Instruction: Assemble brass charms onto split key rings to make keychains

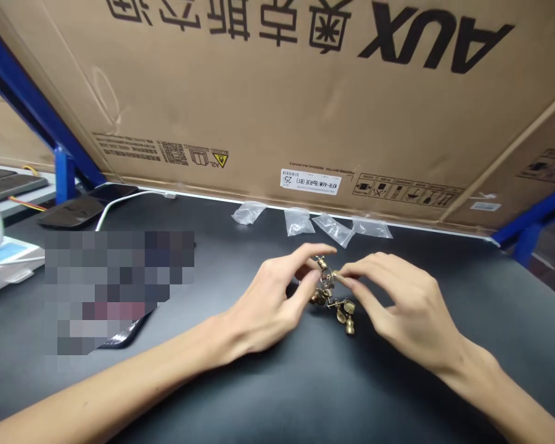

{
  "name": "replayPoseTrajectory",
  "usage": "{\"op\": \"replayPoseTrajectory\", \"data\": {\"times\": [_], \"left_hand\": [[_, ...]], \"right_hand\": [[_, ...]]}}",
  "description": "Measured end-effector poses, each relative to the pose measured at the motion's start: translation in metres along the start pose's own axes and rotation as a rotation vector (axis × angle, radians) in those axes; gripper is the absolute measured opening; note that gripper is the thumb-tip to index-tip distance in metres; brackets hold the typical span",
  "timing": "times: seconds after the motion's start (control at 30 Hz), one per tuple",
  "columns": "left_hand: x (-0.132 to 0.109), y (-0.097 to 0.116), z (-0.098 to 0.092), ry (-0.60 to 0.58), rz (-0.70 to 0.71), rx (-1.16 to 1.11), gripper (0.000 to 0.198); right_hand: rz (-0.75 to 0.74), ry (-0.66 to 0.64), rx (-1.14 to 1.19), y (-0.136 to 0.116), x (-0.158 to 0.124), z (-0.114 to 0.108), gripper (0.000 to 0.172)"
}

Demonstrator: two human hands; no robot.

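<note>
On the black desk [277, 401], a brass-coloured charm cluster [327, 292] is pinched in the closed grip of the right hand [404, 297]; the left hand [272, 302] is parted at forefinger and thumb, its hold unclear.

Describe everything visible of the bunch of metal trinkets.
The bunch of metal trinkets is dull gold-brown, like aged brass, with small rounded charms gathered about a ring; the lowest looks gourd-shaped. Its lower charms appear to lie on the dark tabletop. The left hand curls at its left side, partly hiding it; the right hand pinches it at upper right between thumb and finger.
</note>
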State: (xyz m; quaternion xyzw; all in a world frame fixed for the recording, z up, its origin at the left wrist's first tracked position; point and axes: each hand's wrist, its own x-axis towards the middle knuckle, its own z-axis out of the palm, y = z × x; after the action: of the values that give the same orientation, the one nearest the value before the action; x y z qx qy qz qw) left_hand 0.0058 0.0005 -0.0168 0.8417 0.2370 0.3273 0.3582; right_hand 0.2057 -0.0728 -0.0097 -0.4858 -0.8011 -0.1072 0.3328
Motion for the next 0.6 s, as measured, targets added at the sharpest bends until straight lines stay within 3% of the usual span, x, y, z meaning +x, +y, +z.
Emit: {"op": "replayPoseTrajectory", "data": {"times": [0.13,0.37,0.47,0.6], "left_hand": [[0.001,-0.006,0.000,0.053,0.081,0.099,0.012],[-0.001,-0.004,0.003,0.144,-0.045,0.017,0.010],[-0.002,-0.006,0.005,0.162,-0.050,0.100,0.008],[-0.004,-0.012,0.005,0.128,0.126,0.349,0.018]], "right_hand": [[-0.035,0.013,-0.002,0.002,0.001,0.000,0.007],[-0.113,0.016,-0.001,0.000,-0.001,0.005,0.015],[-0.132,0.023,-0.011,0.000,-0.002,0.005,0.016],[-0.139,0.038,-0.047,0.000,-0.002,0.005,0.017]]}}
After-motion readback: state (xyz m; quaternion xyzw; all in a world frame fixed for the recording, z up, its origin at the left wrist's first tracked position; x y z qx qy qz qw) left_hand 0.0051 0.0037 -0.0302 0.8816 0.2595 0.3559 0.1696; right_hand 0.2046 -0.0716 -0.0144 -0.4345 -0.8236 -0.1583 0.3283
